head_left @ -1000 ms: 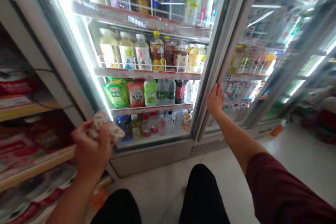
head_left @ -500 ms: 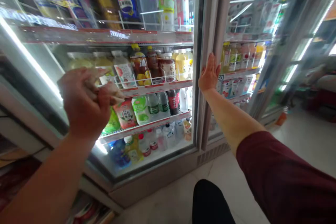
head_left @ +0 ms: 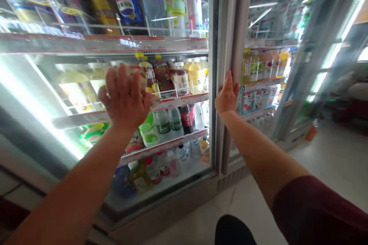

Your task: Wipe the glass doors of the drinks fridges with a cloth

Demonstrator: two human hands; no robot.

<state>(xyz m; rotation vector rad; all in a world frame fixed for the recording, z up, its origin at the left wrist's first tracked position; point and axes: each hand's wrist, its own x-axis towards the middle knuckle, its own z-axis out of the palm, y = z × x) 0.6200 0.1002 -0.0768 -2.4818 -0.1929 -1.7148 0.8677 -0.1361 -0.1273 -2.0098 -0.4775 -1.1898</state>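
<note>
A pale, crumpled cloth is at the middle height of the glass door, bunched beneath the left hand. That hand grasps it loosely from behind, fingers parted and slightly bent, palm toward the glass; blur hides how firmly it presses. The right hand holds nothing: it is unclenched, fingers straight and close together, laid along the metal frame at the right edge of the glass door. Behind the glass door, just right of the cloth, stand yellow-capped bottles; clear bottles with green labels are on the shelf below them, and a dark bottle with a blue label is on the shelf above. Cartons show through the neighbouring door, right of the glass door. Farther right of it, an orange bottle stands tilted near the floor.
</note>
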